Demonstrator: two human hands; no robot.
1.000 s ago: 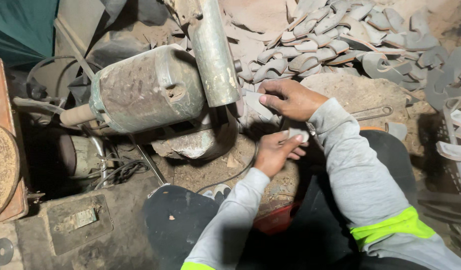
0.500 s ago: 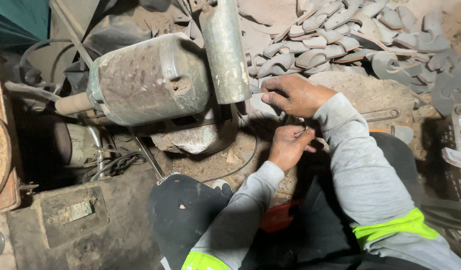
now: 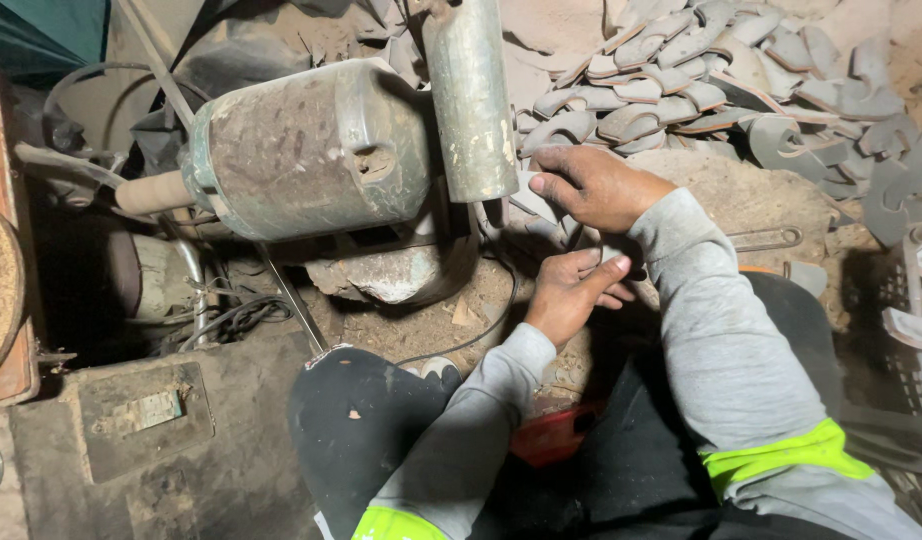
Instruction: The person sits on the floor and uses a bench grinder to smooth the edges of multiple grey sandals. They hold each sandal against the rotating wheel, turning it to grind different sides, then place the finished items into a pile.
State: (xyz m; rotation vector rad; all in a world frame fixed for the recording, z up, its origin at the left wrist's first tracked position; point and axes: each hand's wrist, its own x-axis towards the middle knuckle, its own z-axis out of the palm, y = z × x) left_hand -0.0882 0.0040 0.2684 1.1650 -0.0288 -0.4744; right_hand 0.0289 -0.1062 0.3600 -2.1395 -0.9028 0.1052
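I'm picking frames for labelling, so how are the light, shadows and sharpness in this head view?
Head view: warm, dim light; the motor housing and the pile of curved metal blanks read sharp; deep shadow swallows the left edge and the gap beneath the housing; no strong glare. The right hand and left hand are crisp, but the piece between them is too dark to make out.

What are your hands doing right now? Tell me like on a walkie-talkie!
Right hand pinching a flat metal piece beside the dusty machine. Left hand open just below. Pile of metal pieces behind.
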